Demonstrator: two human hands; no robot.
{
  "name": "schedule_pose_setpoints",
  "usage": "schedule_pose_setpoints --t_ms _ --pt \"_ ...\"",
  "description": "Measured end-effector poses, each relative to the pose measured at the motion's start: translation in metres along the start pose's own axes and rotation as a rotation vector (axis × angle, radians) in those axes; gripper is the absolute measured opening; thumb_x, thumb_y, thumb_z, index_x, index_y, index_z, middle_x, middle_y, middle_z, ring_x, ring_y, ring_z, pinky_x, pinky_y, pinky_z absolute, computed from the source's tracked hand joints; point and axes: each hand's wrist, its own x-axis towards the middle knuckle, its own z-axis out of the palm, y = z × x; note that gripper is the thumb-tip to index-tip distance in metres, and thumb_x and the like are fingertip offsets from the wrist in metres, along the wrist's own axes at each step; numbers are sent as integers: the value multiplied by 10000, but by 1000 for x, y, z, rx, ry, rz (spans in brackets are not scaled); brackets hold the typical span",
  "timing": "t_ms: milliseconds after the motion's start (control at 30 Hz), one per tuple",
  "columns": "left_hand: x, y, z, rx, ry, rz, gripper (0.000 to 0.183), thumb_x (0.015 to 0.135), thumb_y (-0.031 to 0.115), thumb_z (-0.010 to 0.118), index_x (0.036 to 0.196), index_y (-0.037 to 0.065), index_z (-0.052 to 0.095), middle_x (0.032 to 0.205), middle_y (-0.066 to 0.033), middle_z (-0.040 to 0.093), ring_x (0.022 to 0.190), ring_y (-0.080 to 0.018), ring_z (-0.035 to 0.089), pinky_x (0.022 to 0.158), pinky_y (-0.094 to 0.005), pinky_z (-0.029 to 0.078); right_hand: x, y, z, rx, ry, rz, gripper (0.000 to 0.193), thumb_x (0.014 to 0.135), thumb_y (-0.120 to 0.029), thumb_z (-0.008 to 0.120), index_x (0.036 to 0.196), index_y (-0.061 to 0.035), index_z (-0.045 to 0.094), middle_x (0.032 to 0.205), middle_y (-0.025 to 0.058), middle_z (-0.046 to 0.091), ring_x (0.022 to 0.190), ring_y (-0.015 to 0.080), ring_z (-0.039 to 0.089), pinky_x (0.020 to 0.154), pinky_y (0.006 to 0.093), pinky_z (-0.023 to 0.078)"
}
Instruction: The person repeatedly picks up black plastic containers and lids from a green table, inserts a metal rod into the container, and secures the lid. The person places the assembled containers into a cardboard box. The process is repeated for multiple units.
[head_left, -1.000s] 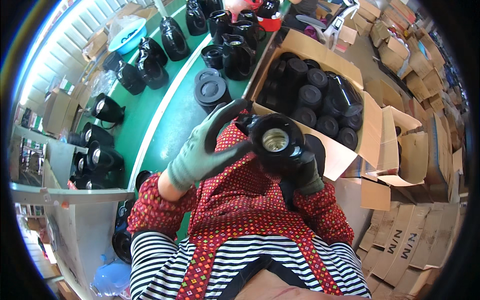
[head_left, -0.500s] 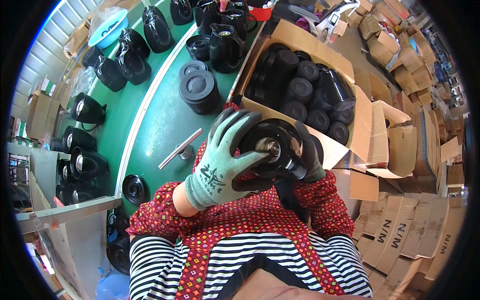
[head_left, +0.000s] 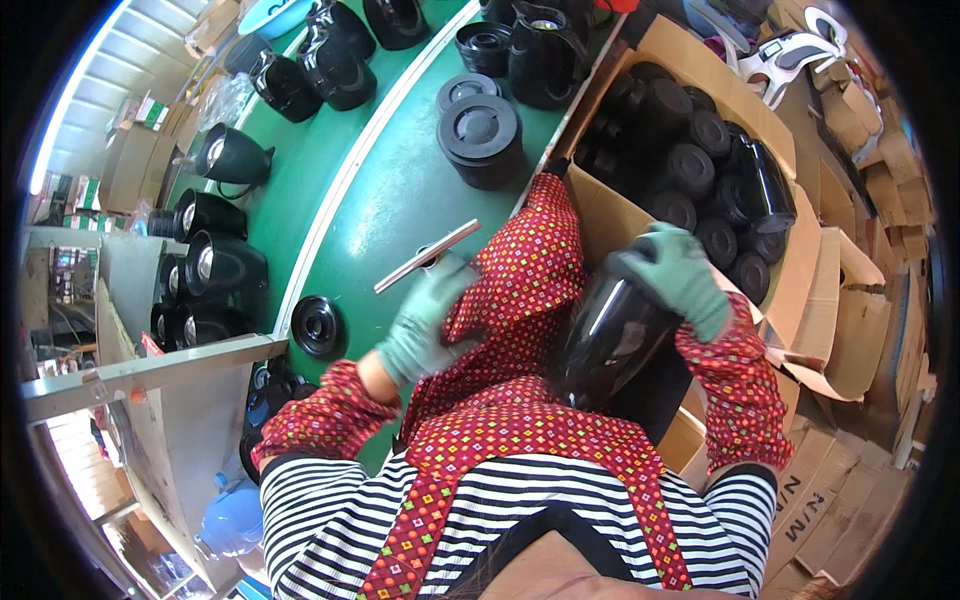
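Note:
A glossy black jug body (head_left: pixel 615 335) lies slanted across my lap, over the red patterned apron. My right hand (head_left: pixel 682 278), in a green glove, is wrapped over the jug's upper end. My left hand (head_left: pixel 428 318), gloved the same way and blurred, is over the table's near edge with thumb and fingers apart. Just beyond its fingers is a T-shaped metal tool (head_left: pixel 428 256) with a long silver bar; whether they touch it I cannot tell. A round black lid (head_left: pixel 318 326) lies on the green table (head_left: pixel 370 210) left of that hand.
Stacked black lids (head_left: pixel 480 140) stand farther up the table. Several black jugs (head_left: pixel 335 68) fill its far and left sides. To my right, an open cardboard box (head_left: pixel 790 290) holds black cylindrical parts (head_left: pixel 690 170). A metal frame rail (head_left: pixel 150 375) runs at the left.
My left hand has left the jug and moved left toward the metal tool. The jug has tipped over onto my lap, its opening no longer facing up; my right hand now grips its end.

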Motion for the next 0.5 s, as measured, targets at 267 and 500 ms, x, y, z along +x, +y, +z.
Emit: schedule_pose_setpoints --t_ms 267,500 --pt "-34 -122 -29 255 -248 -386 874 875 157 789 1643 167 372 1405 -266 562 1202 -466 632 973 -485 559 24 -51 11 -24 -268 -101 451 986 -441 641 991 -2 745 985 231 739 948 389 729 835 495 566" --pt "29 -41 -44 -295 -54 -433 560 964 -88 642 1512 -17 558 1379 -110 679 1004 -138 664 828 -297 553 26 -10 -13 569 -189 -217 296 1016 -264 648 1201 -45 725 1056 170 740 946 355 712 867 449 565"
